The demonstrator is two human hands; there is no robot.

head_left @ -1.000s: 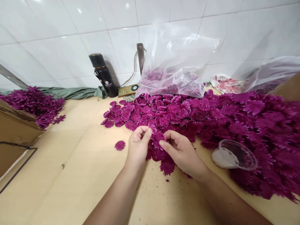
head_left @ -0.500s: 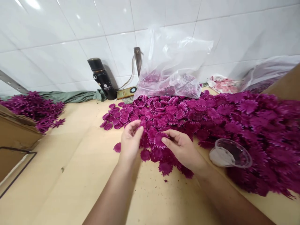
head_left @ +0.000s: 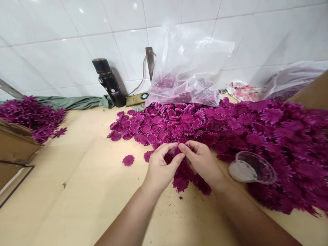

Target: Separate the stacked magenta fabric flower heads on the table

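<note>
My left hand (head_left: 159, 168) and my right hand (head_left: 203, 160) meet over the front of a heap of purple fabric flower layers (head_left: 187, 118). Thumbs and index fingers are pinched together, tip to tip. Between them is a purple flower layer (head_left: 176, 150), mostly hidden by the fingers. Whether one layer or two are held there, I cannot tell. One loose flower layer (head_left: 128, 160) lies by itself left of my left hand. More layers lie beneath both hands.
A clear plastic cup (head_left: 252, 168) with whitish contents rests tilted against the heap at right. Behind stand a plastic bag (head_left: 189, 68) of purple pieces and a black bottle (head_left: 110, 83). Purple star-shaped pieces (head_left: 38, 116) and a cardboard box (head_left: 17, 141) are at left.
My left hand has moved right until its fingertips meet those of my right hand. The flower layer in the right fingers is now largely covered. The view has shifted slightly.
</note>
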